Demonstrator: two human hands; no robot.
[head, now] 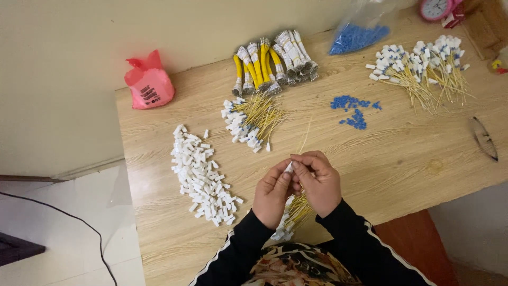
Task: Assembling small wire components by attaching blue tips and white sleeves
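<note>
Left hand [272, 193]: fingers curled, thumb and forefinger pinched on a small white connector [289, 167] at table centre, near the front edge. Right hand [319, 181]: fingertips closed on the same connector from the opposite side, touching the left fingertips. One thin yellow wire [304, 139] rising from the pinch point toward the back of the table. Beneath both hands, against the wrists: a bundle of yellow wires with white ends [292, 216], lying on the wooden table [413, 159].

Left of the hands: a loose heap of white connectors [202, 175], well apart from the grip. Behind the hands: a fan of yellow wires already capped in white [251, 121]. Further back: taped bundles of yellow wire [272, 61]. Right of centre: a scatter of small blue parts [353, 111]; behind it, a clear bag of blue parts [357, 34]. Far right rear: a pile of wires fitted with white and blue ends [420, 69]. Back left corner: a red plastic bag [149, 82]. Right edge: a dark slim tool [484, 139], kind not discernible. Top edge: a pink clock [436, 8], partly cut off.
</note>
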